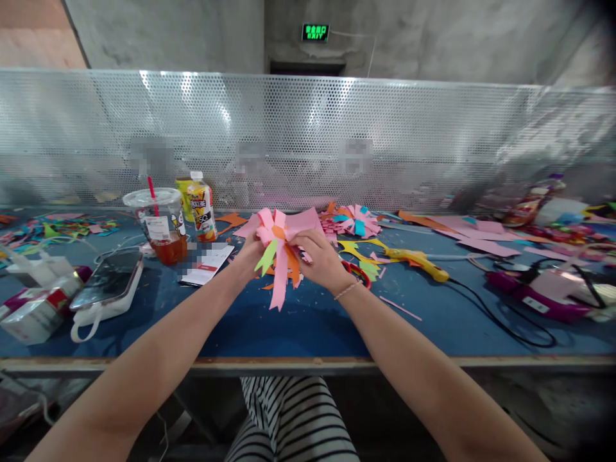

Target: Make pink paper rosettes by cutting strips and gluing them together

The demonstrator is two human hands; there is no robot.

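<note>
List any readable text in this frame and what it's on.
"EXIT" on the green sign above the doorway; the characters over it are too small to read.
"SQ" partly legible on the juice bottle label; the rest is too small.
Cup sticker: print too small to read.
Paper slip by the cup: blurred out.
Three patches on the mesh screen: blurred out.
Nothing readable on the paper flower in the hands.

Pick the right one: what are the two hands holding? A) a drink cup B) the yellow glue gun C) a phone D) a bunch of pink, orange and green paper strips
D: the left hand and right hand grip the bundle of paper strips between them above the blue table.
</note>
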